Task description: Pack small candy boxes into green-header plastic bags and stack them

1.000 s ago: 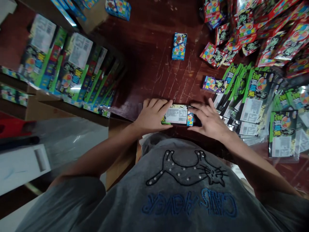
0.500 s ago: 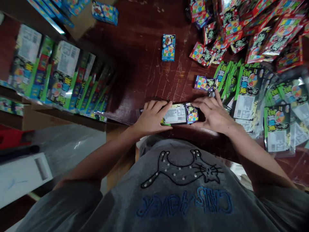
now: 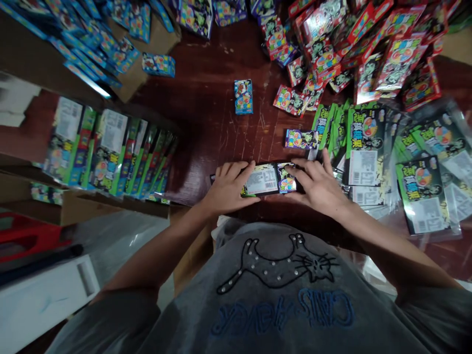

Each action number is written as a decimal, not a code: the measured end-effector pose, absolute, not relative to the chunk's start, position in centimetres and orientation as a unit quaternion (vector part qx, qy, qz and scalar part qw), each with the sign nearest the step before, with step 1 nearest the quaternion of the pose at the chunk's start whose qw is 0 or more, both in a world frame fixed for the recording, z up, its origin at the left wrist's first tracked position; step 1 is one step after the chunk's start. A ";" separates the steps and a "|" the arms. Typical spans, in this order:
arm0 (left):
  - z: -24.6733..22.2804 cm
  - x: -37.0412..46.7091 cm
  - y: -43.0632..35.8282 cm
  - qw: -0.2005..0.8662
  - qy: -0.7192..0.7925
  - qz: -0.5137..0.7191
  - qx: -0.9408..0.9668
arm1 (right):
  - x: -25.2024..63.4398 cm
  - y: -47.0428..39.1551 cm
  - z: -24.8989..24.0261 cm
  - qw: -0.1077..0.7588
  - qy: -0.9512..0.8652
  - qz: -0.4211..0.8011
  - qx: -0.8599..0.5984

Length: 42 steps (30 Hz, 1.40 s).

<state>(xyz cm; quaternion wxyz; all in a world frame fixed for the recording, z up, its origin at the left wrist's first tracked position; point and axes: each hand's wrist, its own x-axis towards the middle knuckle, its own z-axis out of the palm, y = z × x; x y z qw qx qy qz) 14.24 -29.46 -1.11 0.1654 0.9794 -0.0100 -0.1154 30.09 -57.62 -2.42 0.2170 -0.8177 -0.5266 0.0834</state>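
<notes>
A black package with a white label [image 3: 261,180] lies near the table's front edge. My left hand [image 3: 229,188] grips its left part, thumb and fingers on opposite edges. At the package's right end sits a small purple box [image 3: 286,178], held by the fingertips of my right hand [image 3: 317,184]. How far the box is inside the package I cannot tell. Another purple box [image 3: 301,138] lies just beyond my right hand, and a small blue box [image 3: 244,97] rests farther back.
Filled packages [image 3: 110,150] stand in a row in a carton at left. Blue boxes [image 3: 138,22] fill the back left. Red boxes [image 3: 324,54] are heaped at the back right, above flat black-and-green sleeves [image 3: 365,142]. A red stool [image 3: 29,231] is at lower left.
The view has shifted, showing more of the back of the table. My right hand and the small purple box are slightly closer to my left hand, and the box shows less beside the label.
</notes>
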 end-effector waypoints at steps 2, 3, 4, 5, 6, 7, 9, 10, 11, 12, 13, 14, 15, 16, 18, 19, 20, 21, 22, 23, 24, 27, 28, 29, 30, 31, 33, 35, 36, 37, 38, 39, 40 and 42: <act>-1.3 14.5 -29.2 0.178 -0.013 -0.114 0.977 | 30.2 -57.7 -2.8 0.237 -0.483 0.046 -0.842; -1.4 14.6 -29.1 0.183 -0.014 -0.113 0.976 | 30.2 -57.8 -3.0 0.248 -0.459 0.030 -0.853; -1.5 14.7 -29.0 0.188 -0.014 -0.113 0.976 | 30.2 -57.8 -3.2 0.258 -0.439 0.021 -0.860; -1.6 14.8 -29.0 0.190 -0.012 -0.112 0.975 | 30.0 -57.7 -3.5 0.268 -0.427 0.019 -0.863; -1.7 14.9 -29.0 0.192 -0.009 -0.110 0.975 | 29.7 -57.7 -3.7 0.276 -0.428 0.024 -0.860; -1.7 14.9 -29.0 0.192 -0.005 -0.107 0.975 | 29.3 -57.7 -3.8 0.284 -0.439 0.036 -0.852; -1.8 14.9 -29.2 0.191 -0.003 -0.100 0.976 | 28.3 -57.7 -3.9 0.295 -0.469 0.064 -0.830; -1.8 14.9 -29.2 0.190 -0.006 -0.097 0.977 | 27.8 -57.7 -3.9 0.298 -0.483 0.077 -0.820; -1.9 14.8 -29.3 0.189 -0.011 -0.094 0.977 | 27.4 -57.8 -3.8 0.298 -0.495 0.090 -0.811; -1.9 14.8 -29.3 0.188 -0.017 -0.093 0.978 | 27.1 -57.8 -3.6 0.297 -0.503 0.099 -0.806; -2.0 14.7 -29.4 0.187 -0.023 -0.092 0.978 | 26.9 -57.9 -3.5 0.296 -0.508 0.105 -0.802; -2.0 14.7 -29.4 0.186 -0.026 -0.090 0.978 | 26.7 -57.9 -3.4 0.295 -0.513 0.111 -0.799; -2.0 14.6 -29.4 0.185 -0.027 -0.089 0.978 | 26.5 -57.9 -3.2 0.296 -0.515 0.118 -0.796; -2.1 14.6 -29.4 0.182 -0.025 -0.087 0.979 | 26.4 -57.8 -3.1 0.299 -0.511 0.123 -0.797; -2.2 14.7 -29.5 0.174 -0.014 -0.082 0.981 | 26.1 -57.7 -2.9 0.312 -0.481 0.121 -0.810; -2.2 14.8 -29.6 0.170 -0.007 -0.078 0.982 | 26.0 -57.6 -2.8 0.321 -0.460 0.114 -0.820; -2.2 14.8 -29.7 0.165 -0.001 -0.075 0.983 | 25.8 -57.5 -2.7 0.326 -0.442 0.105 -0.829; -2.2 15.0 -29.8 0.161 0.002 -0.072 0.984 | 25.7 -57.5 -2.6 0.326 -0.430 0.096 -0.836; -2.2 15.1 -29.8 0.156 0.001 -0.070 0.985 | 25.6 -57.5 -2.5 0.319 -0.426 0.090 -0.842; -2.2 15.2 -29.9 0.152 -0.002 -0.071 0.986 | 25.5 -57.4 -2.4 0.307 -0.427 0.087 -0.846; -2.1 15.4 -30.0 0.150 -0.006 -0.072 0.986 | 25.5 -57.4 -2.3 0.293 -0.430 0.085 -0.850; -2.0 15.7 -30.1 0.151 -0.013 -0.081 0.985 | 25.4 -57.0 -2.1 0.274 -0.439 0.089 -0.851; -2.0 15.8 -30.1 0.153 -0.016 -0.085 0.984 | 25.4 -56.9 -2.1 0.283 -0.445 0.096 -0.845; -2.0 15.8 -30.2 0.154 -0.020 -0.090 0.984 | 25.3 -56.7 -2.0 0.293 -0.451 0.105 -0.836; -1.9 15.7 -30.2 0.153 -0.024 -0.095 0.983 | 25.3 -56.6 -1.8 0.303 -0.457 0.112 -0.829; -1.7 15.6 -30.2 0.152 -0.029 -0.099 0.983 | 25.5 -56.6 -1.5 0.310 -0.457 0.115 -0.825; -1.3 15.7 -30.0 0.152 -0.038 -0.097 0.983 | 26.9 -57.1 -0.6 0.320 -0.448 0.097 -0.829; -0.8 16.6 -29.3 0.155 -0.050 -0.070 0.984 | 30.3 -58.5 0.6 0.333 -0.419 0.039 -0.844; -0.5 17.6 -28.9 0.153 -0.058 -0.045 0.985 | 32.9 -59.6 1.2 0.336 -0.395 -0.001 -0.855; -0.3 19.0 -28.5 0.147 -0.069 -0.017 0.987 | 36.0 -60.9 1.7 0.331 -0.362 -0.045 -0.870; 0.0 20.7 -28.1 0.137 -0.081 0.010 0.987 | 39.5 -62.5 2.1 0.318 -0.318 -0.089 -0.889; 0.2 22.7 -27.9 0.123 -0.096 0.030 0.987 | 43.2 -64.1 2.4 0.286 -0.266 -0.118 -0.913; 0.3 25.0 -27.8 0.108 -0.112 0.041 0.987 | 47.1 -65.7 2.6 0.250 -0.202 -0.137 -0.937; 0.5 29.5 -28.1 0.079 -0.142 0.036 0.986 | 54.3 -68.4 2.4 0.182 -0.075 -0.123 -0.973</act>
